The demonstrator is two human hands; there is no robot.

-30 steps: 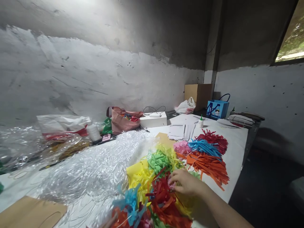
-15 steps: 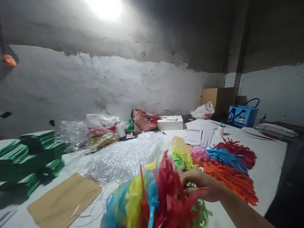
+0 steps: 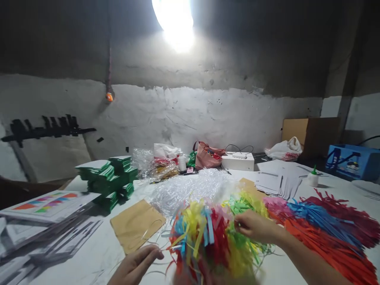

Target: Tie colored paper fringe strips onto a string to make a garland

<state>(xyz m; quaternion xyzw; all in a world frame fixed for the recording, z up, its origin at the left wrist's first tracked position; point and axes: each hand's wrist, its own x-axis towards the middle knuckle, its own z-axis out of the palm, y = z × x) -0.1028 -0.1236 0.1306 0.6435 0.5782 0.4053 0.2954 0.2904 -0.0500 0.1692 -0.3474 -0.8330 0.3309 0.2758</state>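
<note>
Pinching a bunch of coloured paper strips (image 3: pixel 208 237), the right hand (image 3: pixel 255 226) has its fingers closed on the green and yellow shreds at the bunch's right side. The bunch hangs low at the middle of the view, just above the white table (image 3: pixel 97 253), with its lower end blurred at the bottom edge. The left hand (image 3: pixel 135 265) lies low beside the bunch on its left, fingers loosely spread and holding nothing, its fingertips just short of the strips.

Just beyond the left hand a brown paper bag (image 3: pixel 136 223) lies flat, with bare table around it toward the near edge. Behind the bunch sits a heap of clear shred (image 3: pixel 190 190). To the right, piles of pink, blue, red and orange strips (image 3: pixel 323 225) crowd the table up to its right edge, close under the right forearm. A stack of green packs (image 3: pixel 109 180) stands well apart at the left, with printed sheets (image 3: pixel 44 204) nearer the left edge. Along the far wall are a glue bottle (image 3: pixel 313 177), white cards (image 3: pixel 276 183), a white box (image 3: pixel 239 161) and a pink bag (image 3: pixel 209 155).
</note>
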